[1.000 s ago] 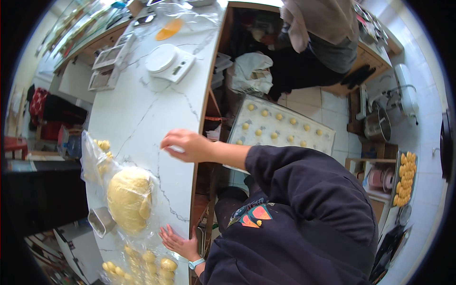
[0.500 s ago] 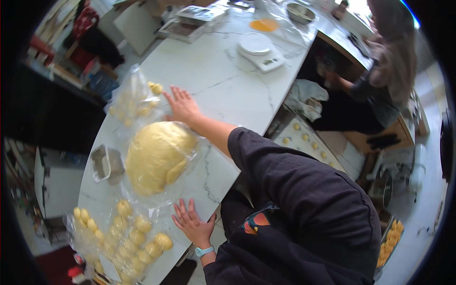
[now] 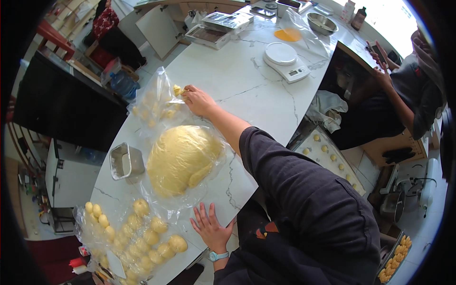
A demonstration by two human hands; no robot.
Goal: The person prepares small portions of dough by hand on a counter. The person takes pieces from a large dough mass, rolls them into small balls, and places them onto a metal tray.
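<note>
My left hand (image 3: 213,230), with a light blue watch at the wrist, lies flat on the table near its edge, fingers spread, holding nothing. Farther up, my right hand (image 3: 200,101) has its fingers curled round a small piece of yellow dough (image 3: 178,90), beside a clear plastic bag (image 3: 159,90) over more dough pieces. Between my hands sits a large mound of yellow dough (image 3: 183,159) under clear plastic film. To the left of my left hand, several round dough balls (image 3: 151,236) lie in rows, partly covered by plastic.
A metal tin (image 3: 126,161) stands left of the mound. A white kitchen scale (image 3: 286,62), an orange scraper (image 3: 288,34) and a steel bowl (image 3: 322,23) are at the far end. A tray of dough balls (image 3: 331,159) is at right, near another person (image 3: 399,90) holding a phone.
My right hand has closed from spread fingers onto a small dough piece by the bag. My left hand stays flat on the table. The view has shifted; the other person now holds up a phone.
</note>
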